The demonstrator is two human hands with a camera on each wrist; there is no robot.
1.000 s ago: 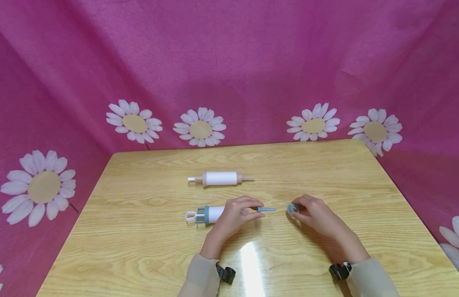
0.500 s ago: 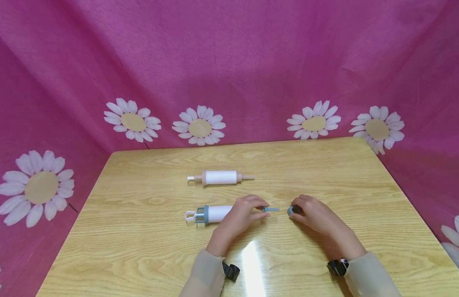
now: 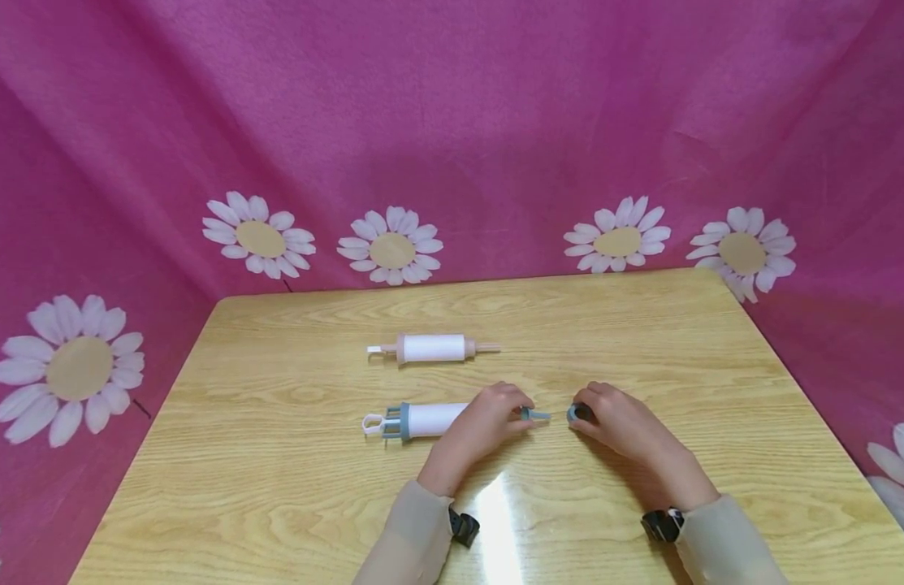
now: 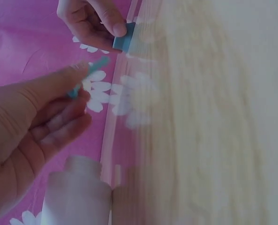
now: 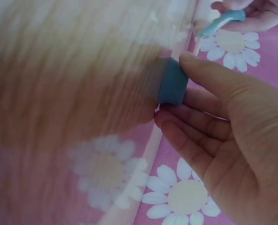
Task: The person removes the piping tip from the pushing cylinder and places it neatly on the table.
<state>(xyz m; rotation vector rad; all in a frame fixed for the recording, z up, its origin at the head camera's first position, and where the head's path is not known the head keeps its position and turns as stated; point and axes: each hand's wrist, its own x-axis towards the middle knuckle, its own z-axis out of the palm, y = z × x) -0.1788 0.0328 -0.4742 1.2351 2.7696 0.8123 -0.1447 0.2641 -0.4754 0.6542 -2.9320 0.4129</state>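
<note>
My left hand (image 3: 484, 422) pinches a small teal nozzle (image 3: 542, 415) with a flared base, its thin tip pointing right. Opposite it, my right hand (image 3: 620, 418) grips a short teal ring (image 3: 572, 413) standing on the table; the right wrist view shows this ring (image 5: 174, 83) between thumb and fingers. A small gap separates nozzle and ring. Under the left forearm lies a syringe-like press with a white barrel (image 3: 433, 419), teal flange and white ring handle; its bare narrow neck (image 4: 82, 165) shows in the left wrist view.
Farther back on the wooden table (image 3: 291, 487) lies a second syringe-like press (image 3: 434, 348), white and beige, with its thin nozzle on. A pink curtain with daisies (image 3: 452, 122) hangs behind the table.
My left hand has moved right with the teal nozzle, away from the white barrel and nearer the ring. The right hand has stayed nearly in place, turning the ring slightly.
</note>
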